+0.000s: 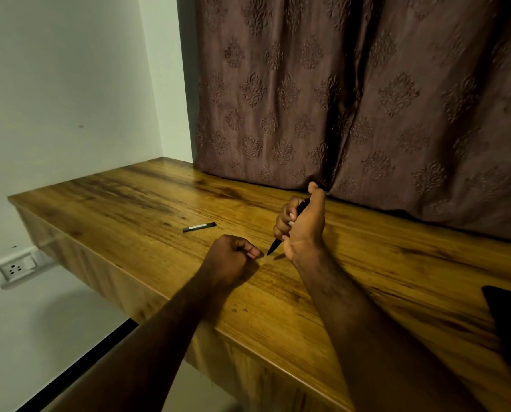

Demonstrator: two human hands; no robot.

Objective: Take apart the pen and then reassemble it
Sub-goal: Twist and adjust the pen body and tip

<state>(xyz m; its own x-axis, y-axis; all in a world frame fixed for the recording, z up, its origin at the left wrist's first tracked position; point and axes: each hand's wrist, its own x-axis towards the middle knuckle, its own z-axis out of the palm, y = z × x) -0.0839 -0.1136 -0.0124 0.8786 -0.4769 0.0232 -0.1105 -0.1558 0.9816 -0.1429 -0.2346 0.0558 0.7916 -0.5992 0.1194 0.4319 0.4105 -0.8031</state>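
My right hand [303, 227] is closed around a black pen body [274, 247], whose pointed tip sticks out below the fist and slants down to the left just above the wooden table [129, 197]. Most of the pen is hidden inside the fingers; a short dark end shows at the top. My left hand [230, 257] rests on the table as a closed fist just left of the tip, finger and thumb pinched; I cannot tell if anything small is in it. A separate black pen cap [199, 227] with a pale band lies flat on the table further left.
A brown patterned curtain [367, 99] hangs down to the table's back edge right behind my right hand. A dark flat object [510, 328] lies at the right edge. The table's front edge runs diagonally; a wall socket [16, 267] sits low on the left wall.
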